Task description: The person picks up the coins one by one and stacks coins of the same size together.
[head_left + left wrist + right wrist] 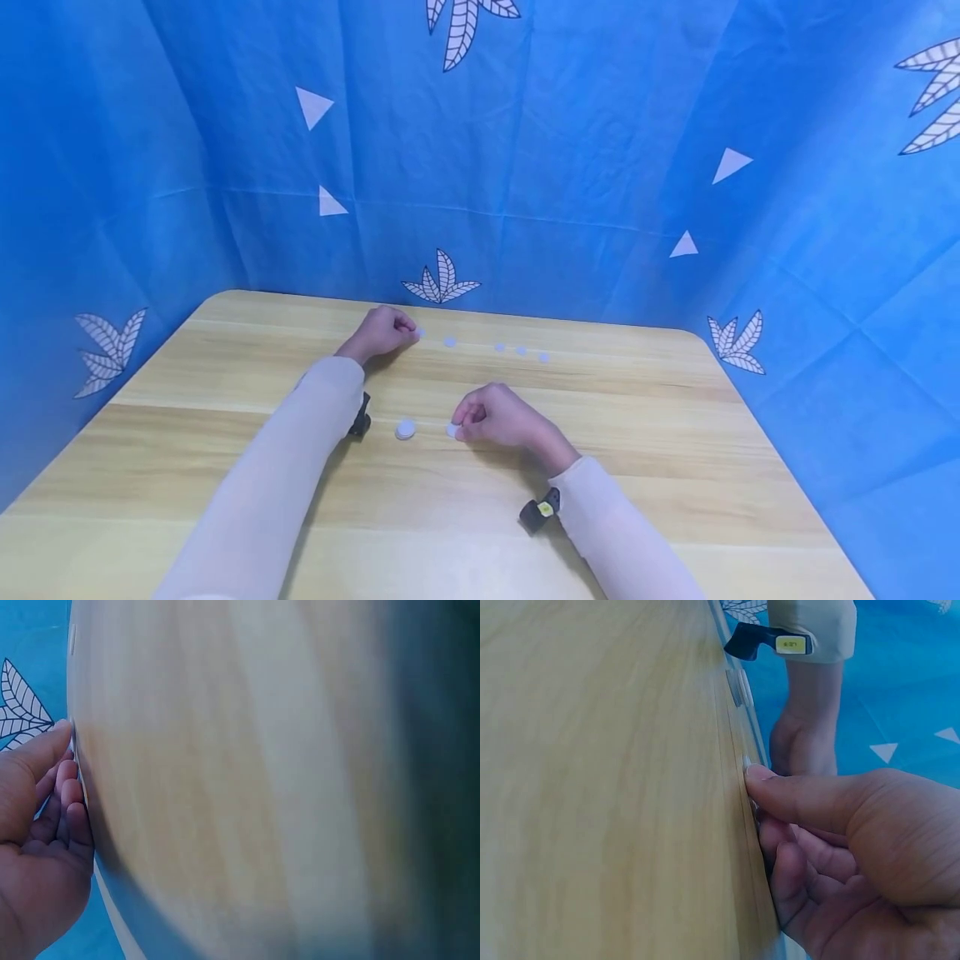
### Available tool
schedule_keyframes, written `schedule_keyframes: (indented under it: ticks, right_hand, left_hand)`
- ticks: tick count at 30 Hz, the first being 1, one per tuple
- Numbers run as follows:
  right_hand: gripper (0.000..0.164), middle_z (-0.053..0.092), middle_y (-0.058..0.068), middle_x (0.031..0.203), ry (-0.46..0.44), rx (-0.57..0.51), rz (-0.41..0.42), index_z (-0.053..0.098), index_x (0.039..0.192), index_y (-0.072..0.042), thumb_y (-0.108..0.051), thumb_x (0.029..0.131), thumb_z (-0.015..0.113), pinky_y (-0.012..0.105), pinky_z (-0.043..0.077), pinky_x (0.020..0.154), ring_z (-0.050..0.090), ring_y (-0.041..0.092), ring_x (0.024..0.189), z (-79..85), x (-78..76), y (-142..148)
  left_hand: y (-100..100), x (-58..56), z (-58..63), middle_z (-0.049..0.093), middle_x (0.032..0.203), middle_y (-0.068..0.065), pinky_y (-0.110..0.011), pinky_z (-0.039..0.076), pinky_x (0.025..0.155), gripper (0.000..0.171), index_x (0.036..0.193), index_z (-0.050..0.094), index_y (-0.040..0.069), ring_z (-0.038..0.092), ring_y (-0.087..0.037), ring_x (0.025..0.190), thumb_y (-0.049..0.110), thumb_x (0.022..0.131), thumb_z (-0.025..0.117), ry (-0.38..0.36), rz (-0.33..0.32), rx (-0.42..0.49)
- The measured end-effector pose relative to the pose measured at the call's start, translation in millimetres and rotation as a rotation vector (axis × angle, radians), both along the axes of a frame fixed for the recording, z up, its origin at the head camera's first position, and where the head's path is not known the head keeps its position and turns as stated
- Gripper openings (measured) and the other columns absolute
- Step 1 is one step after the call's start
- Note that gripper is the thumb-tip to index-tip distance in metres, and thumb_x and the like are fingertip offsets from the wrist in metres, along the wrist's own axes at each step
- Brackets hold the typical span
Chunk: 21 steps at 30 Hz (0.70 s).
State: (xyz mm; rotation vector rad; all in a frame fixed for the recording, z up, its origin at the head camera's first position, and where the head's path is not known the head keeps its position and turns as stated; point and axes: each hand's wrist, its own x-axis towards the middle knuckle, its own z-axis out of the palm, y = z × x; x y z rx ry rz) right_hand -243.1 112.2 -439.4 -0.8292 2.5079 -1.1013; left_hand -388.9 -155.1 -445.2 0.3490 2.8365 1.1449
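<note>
At the far side of the wooden table, my left hand (384,332) pinches a small white disc (420,332) between thumb and fingertips. The left wrist view shows the thumb of this hand (45,847) low at the tabletop, its other fingers curled. Nearer to me, the right hand (498,415) holds another white disc (452,430) by its edge. In the right wrist view that disc (747,763) juts out past the thumb tip of the right hand (855,840). Left of it, a short stack of white discs (405,429) lies between the arms.
Several white discs, one of them just right of the left hand (450,342) and one at the row's right end (543,357), lie along the far part of the wooden table (600,500). A blue patterned cloth (525,150) hangs behind it. Each wrist wears a dark strap (538,512).
</note>
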Motion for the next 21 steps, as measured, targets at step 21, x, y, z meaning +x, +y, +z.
schedule_keyframes:
  ticks: [21]
  right_hand:
    - [0.009, 0.07, -0.009, 0.078, -0.017, 0.001, -0.008, 0.076, 0.094, -0.013, -0.01, 0.088, 0.082, 0.025, 0.052, 0.069, 0.064, 0.008, 0.074, -1.3, 1.3, 0.3]
  left_hand:
    - [1.9, -4.5, 4.7, 0.064, 0.116, -0.013, -0.047, 0.044, 0.103, 0.025, 0.111, 0.07, 0.006, 0.053, -0.031, 0.108, 0.024, 0.095, 0.073, -0.183, 0.059, 0.006]
